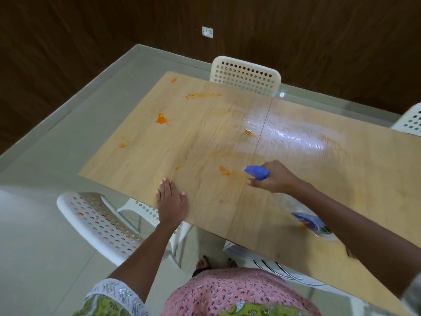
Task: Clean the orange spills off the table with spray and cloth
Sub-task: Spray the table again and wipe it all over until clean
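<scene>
A light wooden table [205,137] carries several orange spills: a large blot [161,119] at the left, a streak [200,95] near the far edge, a smear [224,171] in front of the spray nozzle. My right hand [273,177] grips a clear spray bottle [307,216] with a blue trigger head [256,172], the nozzle pointing left over the table. My left hand [170,201] rests flat on the near table edge, fingers straight. A wet, shiny patch [293,135] lies on the right half. No cloth is in view.
A white perforated chair [98,221] stands by the near left edge, another [246,75] at the far side, a third [410,120] at the far right. A white chair [273,265] sits under the near edge. Grey tiled floor [68,133] surrounds the table.
</scene>
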